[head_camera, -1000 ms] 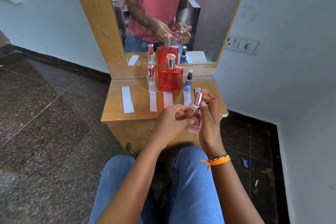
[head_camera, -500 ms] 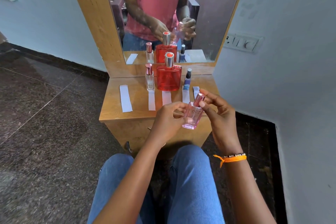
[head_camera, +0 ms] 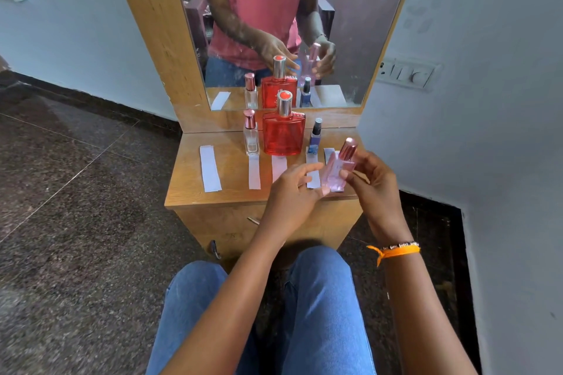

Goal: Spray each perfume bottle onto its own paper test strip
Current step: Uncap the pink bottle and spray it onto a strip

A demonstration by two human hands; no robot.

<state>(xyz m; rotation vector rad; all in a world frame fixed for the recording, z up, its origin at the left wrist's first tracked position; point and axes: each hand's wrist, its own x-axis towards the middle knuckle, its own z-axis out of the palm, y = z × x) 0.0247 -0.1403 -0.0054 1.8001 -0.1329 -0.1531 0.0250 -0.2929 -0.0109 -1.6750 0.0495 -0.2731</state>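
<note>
Pink perfume bottle (head_camera: 337, 170) held tilted above the table's (head_camera: 189, 192) front right edge, gripped by right hand (head_camera: 376, 183); left hand (head_camera: 289, 195) half open, fingertips touching its base.

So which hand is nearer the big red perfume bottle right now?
Left. The left hand hovers just in front of the red perfume bottle, over the strips. The right hand is farther off to the right, holding the pink perfume bottle.
</note>
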